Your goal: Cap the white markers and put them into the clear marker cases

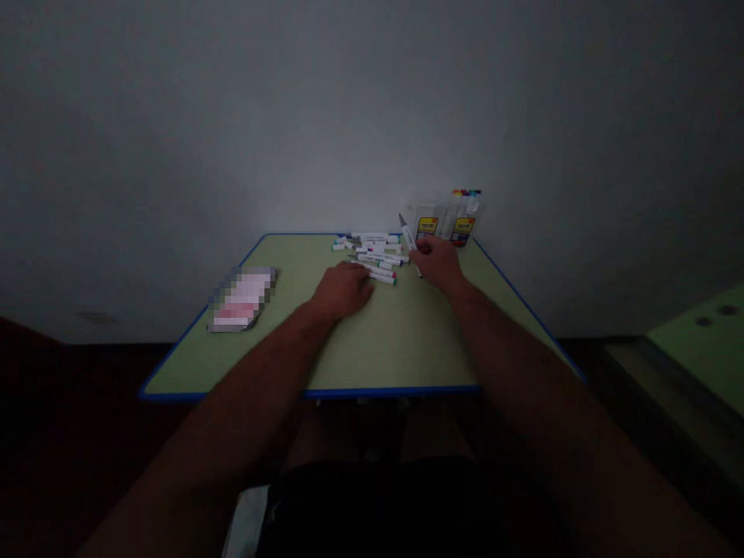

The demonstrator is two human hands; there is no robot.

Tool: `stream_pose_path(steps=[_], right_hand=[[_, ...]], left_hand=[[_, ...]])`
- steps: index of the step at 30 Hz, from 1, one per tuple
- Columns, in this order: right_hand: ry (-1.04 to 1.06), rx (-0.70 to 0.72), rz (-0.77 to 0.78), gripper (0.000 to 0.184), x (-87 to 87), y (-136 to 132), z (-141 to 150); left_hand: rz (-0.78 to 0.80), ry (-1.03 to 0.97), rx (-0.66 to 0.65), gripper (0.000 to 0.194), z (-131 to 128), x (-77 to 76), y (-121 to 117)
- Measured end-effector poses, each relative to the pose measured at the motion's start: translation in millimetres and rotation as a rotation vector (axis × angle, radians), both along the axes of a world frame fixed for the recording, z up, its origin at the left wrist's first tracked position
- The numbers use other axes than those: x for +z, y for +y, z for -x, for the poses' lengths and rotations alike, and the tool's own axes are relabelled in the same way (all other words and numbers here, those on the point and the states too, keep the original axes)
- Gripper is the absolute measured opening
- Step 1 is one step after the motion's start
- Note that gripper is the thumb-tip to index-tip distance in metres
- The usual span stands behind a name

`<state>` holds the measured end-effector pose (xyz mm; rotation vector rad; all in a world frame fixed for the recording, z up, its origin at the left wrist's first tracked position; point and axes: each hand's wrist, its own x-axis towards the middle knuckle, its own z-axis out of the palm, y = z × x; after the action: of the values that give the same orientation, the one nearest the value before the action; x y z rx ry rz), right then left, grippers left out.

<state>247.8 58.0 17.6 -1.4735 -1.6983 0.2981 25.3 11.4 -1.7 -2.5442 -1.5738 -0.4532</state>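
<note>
My right hand point(439, 262) is closed around a white marker point(409, 235) with a dark grey end, tilted up and to the left above the table. My left hand point(344, 290) rests palm down on the table, thumb apart from the fingers, its fingertips at the near edge of a loose pile of markers point(380, 257). These are white-barrelled with coloured ends, several lying across each other. Just beyond my right hand stands a clear plastic case point(427, 213) with a yellow and black label. Beside it, another clear case point(463, 221) holds upright markers with coloured ends.
The light-coloured table point(401, 341) has a blue edge and stands against a grey wall point(325, 116). On its left side lies a blurred-out flat object point(242, 298), like a phone. A greenish surface with round holes point(703, 341) is at the far right.
</note>
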Motion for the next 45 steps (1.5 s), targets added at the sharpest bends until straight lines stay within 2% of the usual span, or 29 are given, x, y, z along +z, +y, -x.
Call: stream_pose_path(steps=[10,12,18,22,28,33,45], right_hand=[[-0.057,0.035,-0.016,0.016,-4.2,2.2,-2.5],[-0.114,0.047,-0.019,0.019,-5.5,1.0,-1.4],[-0.267,0.103,-0.014,0.024,-9.2,-2.6,2.9],[-0.34,0.121,0.004,0.028,-7.4,-5.9,6.5],[-0.58,0.282,0.043,0.031,-0.6,-26.0,26.9],[-0.708,0.353,0.021,0.028,-5.3,-34.0,40.4],[-0.732,0.343,0.039,0.027,-4.6,-32.8,39.2]], left_hand=[[0.007,-0.055,0.032,0.041,-1.0,3.3,-1.6],[-0.013,-0.105,0.103,0.04,-0.1,6.1,-2.5],[-0.049,-0.299,0.428,0.037,13.8,17.0,-1.6],[-0.07,-0.395,0.539,0.034,26.7,22.8,3.1],[-0.174,-0.557,0.706,0.028,51.0,28.9,12.8],[-0.144,-0.611,0.747,0.023,57.6,28.1,15.6],[-0.105,-0.578,0.721,0.022,49.0,27.6,13.5]])
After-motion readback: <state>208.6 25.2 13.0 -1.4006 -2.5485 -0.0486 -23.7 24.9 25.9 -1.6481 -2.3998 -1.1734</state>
